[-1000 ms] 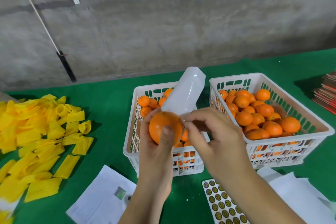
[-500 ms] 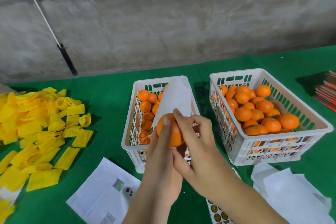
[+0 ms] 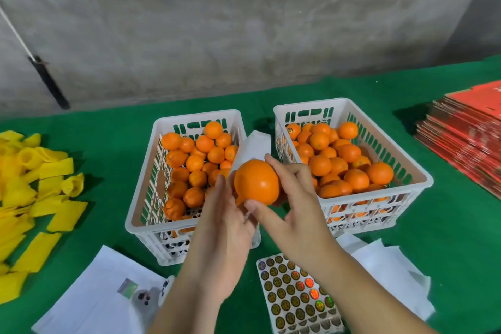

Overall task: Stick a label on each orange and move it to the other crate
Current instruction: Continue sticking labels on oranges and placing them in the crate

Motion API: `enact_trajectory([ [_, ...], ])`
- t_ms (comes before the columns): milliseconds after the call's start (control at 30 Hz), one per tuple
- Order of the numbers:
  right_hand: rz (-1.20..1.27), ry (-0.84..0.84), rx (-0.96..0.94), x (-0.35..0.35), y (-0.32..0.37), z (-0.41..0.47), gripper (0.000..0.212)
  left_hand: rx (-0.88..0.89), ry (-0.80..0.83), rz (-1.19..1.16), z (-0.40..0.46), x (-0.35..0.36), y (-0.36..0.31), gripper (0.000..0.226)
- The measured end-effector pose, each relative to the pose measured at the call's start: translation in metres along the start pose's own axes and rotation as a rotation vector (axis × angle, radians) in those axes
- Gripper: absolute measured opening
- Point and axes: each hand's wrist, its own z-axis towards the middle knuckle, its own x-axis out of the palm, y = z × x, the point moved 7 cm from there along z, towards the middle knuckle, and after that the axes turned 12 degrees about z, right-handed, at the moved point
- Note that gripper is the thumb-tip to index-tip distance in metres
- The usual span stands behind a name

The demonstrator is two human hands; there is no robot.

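Foam sleeves [image 3: 35,198], yellow, lie piled at the left edge of the frame on the green table [image 3: 108,144]. Right of them stands the left crate [image 3: 141,214], full of oranges. In the centre, the left hand [image 3: 222,228] reaches up with straight fingers and touches a white backing sheet [image 3: 253,148] behind the held orange [image 3: 257,182]. The right hand [image 3: 292,203] grips this orange, thumb under it and fingers curled behind. The orange hangs between both crates, above the gap. The right crate [image 3: 423,187] lies directly right of the grip, so I judge the right hand is nearer for the drop. A label sheet [image 3: 292,295] lies at lower centre.
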Motion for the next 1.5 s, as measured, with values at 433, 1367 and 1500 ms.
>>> enact_trajectory([
  [433,-0.563,-0.219,0.436,-0.249,-0.201,0.087,0.046,-0.040,-0.325,0.283,0.058,0.007,0.045,0.048],
  [1367,-0.185,-0.292,0.268,0.077,-0.169,0.076,0.035,-0.243,0.024,1.632,0.128,-0.216,0.057,0.045],
  [1500,-0.279,-0.235,0.207,0.083,-0.165,0.079,0.032,-0.331,0.241,1.864,0.184,-0.214,0.088,0.065],
])
